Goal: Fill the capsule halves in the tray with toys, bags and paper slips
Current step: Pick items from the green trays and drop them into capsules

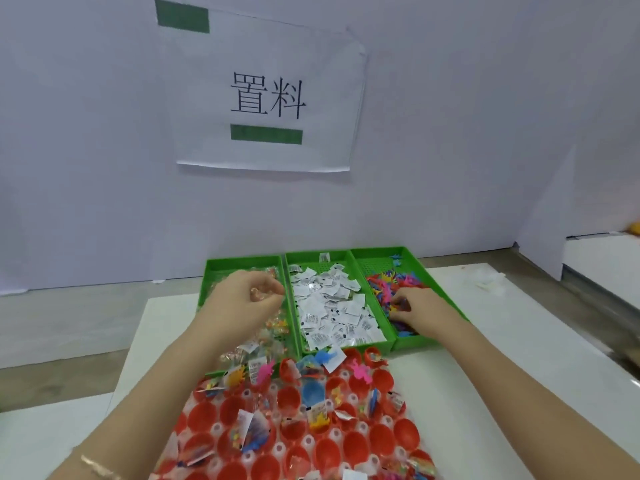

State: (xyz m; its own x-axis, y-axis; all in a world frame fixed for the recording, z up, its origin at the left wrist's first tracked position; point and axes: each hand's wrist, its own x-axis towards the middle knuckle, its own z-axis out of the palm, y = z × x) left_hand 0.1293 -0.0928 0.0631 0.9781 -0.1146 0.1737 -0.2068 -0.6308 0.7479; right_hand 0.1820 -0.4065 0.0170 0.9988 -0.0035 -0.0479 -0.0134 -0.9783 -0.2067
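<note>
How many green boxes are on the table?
3, side by side. The left green box has clear bags, the middle green box has paper slips, the right green box has colourful toys.

bright, even light; soft focus

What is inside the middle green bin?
The middle green plastic bin holds a loose heap of small white printed paper slips, piled thickest toward the near end. The slips cover most of its floor, so anything beneath is hidden.
</note>
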